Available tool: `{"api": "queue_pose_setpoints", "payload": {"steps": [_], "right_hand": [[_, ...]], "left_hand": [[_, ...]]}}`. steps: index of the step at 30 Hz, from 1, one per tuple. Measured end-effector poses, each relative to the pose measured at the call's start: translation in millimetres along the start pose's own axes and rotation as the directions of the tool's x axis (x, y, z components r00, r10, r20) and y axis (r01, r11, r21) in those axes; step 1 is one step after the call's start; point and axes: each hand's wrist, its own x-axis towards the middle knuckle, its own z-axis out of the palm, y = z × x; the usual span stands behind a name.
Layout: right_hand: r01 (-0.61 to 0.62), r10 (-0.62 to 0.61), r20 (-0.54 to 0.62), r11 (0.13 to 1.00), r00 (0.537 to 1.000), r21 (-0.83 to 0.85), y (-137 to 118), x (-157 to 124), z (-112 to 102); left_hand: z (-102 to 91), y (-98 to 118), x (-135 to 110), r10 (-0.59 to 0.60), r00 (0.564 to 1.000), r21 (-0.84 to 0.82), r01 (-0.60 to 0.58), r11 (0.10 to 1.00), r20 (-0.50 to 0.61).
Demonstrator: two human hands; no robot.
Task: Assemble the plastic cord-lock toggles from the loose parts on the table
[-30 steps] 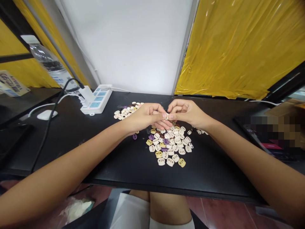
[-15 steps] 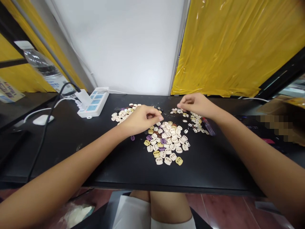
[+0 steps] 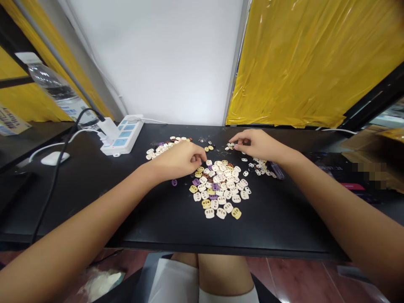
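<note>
A heap of small two-hole plastic toggles (image 3: 221, 187), mostly cream with some yellow, purple and brown, lies in the middle of a black table (image 3: 158, 219). My left hand (image 3: 179, 159) rests at the heap's upper left edge, fingers curled with the tips pinched at the toggles; what they hold is hidden. My right hand (image 3: 257, 145) hovers over a smaller scatter of little pale pieces (image 3: 259, 166) at the back right, fingertips pinched at some of them. A second pile of cream toggles (image 3: 162, 148) lies behind my left hand.
A white power strip (image 3: 123, 135) with a plugged-in adapter and cables sits at the back left, by a water bottle (image 3: 55, 88) and a white puck (image 3: 54, 158). A dark pen-like tool (image 3: 277, 170) lies by my right wrist. Yellow sheeting and a white wall stand behind.
My hands, first joined over one small piece above the heap, have separated. The left went down to the heap's edge; the right moved to the back-right scatter and then lowered toward it.
</note>
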Motion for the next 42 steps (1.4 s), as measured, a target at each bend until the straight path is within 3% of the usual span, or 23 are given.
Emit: {"api": "queue_pose_setpoints", "payload": {"steps": [5, 10, 15, 21, 25, 29, 42], "right_hand": [[0.12, -0.119, 0.009, 0.987, 0.993, -0.104, -3, 0, 3], [0.141, -0.136, 0.039, 0.973, 0.99, -0.182, -5, -1, 8], [0.099, -0.095, 0.025, 0.962, 0.995, -0.255, -5, 0, 16], [0.057, -0.048, 0.038, 0.949, 0.998, -0.31, -16, 0, 16], [-0.016, 0.033, 0.048, 0.949, 0.998, -0.314, -22, -1, 14], [-0.016, 0.033, 0.05, 0.952, 0.998, -0.307, -20, -1, 13], [-0.002, 0.016, 0.064, 0.979, 0.998, -0.202, -10, 0, 11]], "left_hand": [[1.2, 7, -1, -0.004, 0.999, -0.086, 0.007, 0.996, 0.033], [10.0, 7, 0, 0.033, 0.997, -0.194, -0.019, 0.981, 0.069], [6.9, 10, 0, 0.078, 0.997, -0.122, -0.078, 0.99, -0.005], [-23.7, -2, -3, -0.1, 0.981, 0.059, 0.111, 0.992, -0.169], [-34.0, -15, -5, -0.177, 0.969, 0.136, 0.202, 0.97, -0.173], [-31.1, -20, -5, -0.244, 0.958, 0.174, 0.269, 0.947, -0.151], [-13.7, -13, 2, -0.212, 0.971, 0.169, 0.229, 0.959, -0.11]]}}
